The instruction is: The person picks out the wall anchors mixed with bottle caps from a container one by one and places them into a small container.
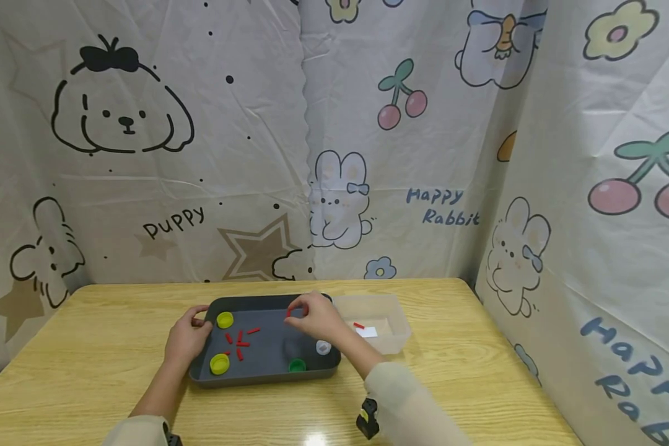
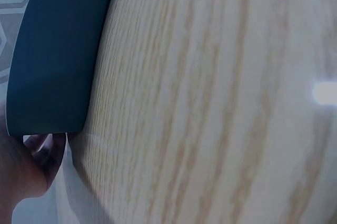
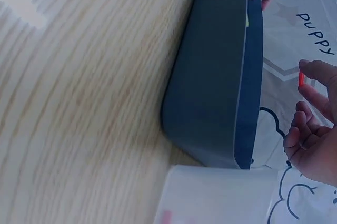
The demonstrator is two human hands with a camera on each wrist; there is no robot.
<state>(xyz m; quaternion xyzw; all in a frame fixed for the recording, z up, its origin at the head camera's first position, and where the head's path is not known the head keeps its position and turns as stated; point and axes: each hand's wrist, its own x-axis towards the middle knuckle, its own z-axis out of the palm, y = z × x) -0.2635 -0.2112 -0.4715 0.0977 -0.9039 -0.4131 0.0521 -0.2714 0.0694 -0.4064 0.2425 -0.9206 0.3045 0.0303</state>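
One red stick [image 3: 301,79] (pinched) is above the tray [image 1: 275,337].

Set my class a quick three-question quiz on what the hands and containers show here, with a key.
1. What does the right hand pinch?
2. How many yellow caps sit in the dark grey tray?
3. True or false: in the head view, the translucent plastic box stands left of the tray.

Key: 1. A red stick. 2. Two. 3. False; it stands to the right.
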